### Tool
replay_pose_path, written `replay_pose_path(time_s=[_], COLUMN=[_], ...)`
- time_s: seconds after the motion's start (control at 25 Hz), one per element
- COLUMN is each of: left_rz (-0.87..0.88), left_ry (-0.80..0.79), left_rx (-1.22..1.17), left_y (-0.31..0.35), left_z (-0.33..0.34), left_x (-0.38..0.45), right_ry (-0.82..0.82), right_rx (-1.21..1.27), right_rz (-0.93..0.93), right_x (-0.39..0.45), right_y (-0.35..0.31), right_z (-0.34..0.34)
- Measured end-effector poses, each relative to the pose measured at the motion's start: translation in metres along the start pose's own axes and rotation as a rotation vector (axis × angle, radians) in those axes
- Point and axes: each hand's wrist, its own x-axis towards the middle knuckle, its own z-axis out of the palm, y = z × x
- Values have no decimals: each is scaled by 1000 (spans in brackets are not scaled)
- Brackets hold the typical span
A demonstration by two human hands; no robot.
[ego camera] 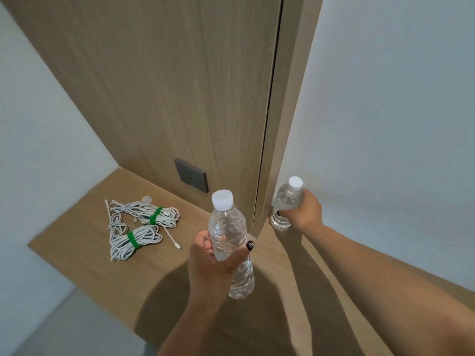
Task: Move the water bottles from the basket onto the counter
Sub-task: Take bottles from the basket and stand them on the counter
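Note:
My left hand (210,263) grips a clear water bottle (227,227) with a white cap, held upright above the wooden counter (108,268). My right hand (304,210) is closed around a second clear water bottle (285,199), also white-capped, at the back right of the counter beside the wall panel. Its base is at or just above the counter surface; I cannot tell whether it touches. The basket is out of view.
Two bundles of white cable (138,227) tied with green straps lie on the left part of the counter. A grey wall socket (191,178) sits on the wooden back panel. A white wall bounds the counter at right.

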Motion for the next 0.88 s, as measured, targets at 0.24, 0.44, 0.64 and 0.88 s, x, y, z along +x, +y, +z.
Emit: replay_pose_path(time_s=[0.24, 0.44, 0.64, 0.88], left_rz=[-60, -72, -62, -11], left_ry=[-28, -58, -59, -61], left_rx=[51, 47, 51, 58], left_y=[-8, -11, -12, -2], left_z=[4, 8, 10, 7], left_x=[16, 28, 34, 31], right_ry=[-132, -120, -68, -203], right_rx=[251, 354, 146, 262], right_rz=[423, 514, 468, 444], right_x=[7, 16, 27, 17], right_y=[4, 3, -5, 0], right_z=[10, 25, 34, 18])
